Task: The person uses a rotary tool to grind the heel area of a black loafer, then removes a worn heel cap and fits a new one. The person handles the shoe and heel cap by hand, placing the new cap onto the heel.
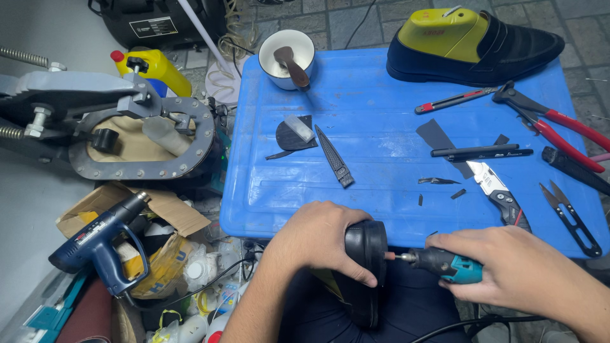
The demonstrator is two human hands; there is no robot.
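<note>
Low in the middle of the frame, the left hand (321, 238) wraps over the top of a black shoe (363, 270), fingers curled around its heel end and thumb lying along the edge, holding it upright over the person's lap. The right hand (518, 270), at the lower right, is closed around a small rotary tool (445, 263) with a dark body and teal grip; its thin bit points left and touches the shoe's black heel just beside the left thumb. A black cord runs from under the right hand toward the bottom edge. Behind both hands lies a blue plastic lid (381, 127) used as a work surface. On it, at the upper right, sits a black loafer (502, 54) with a yellow last inside. Red-handled pliers (553, 124), a utility knife (499, 190) and small black snips (572, 216) lie along the right side, with a black pen (480, 151) near them. A white cup (287, 57) with a brush stands at the lid's upper left corner. A blue heat gun (101, 244) rests in the clutter at the lower left.
</note>
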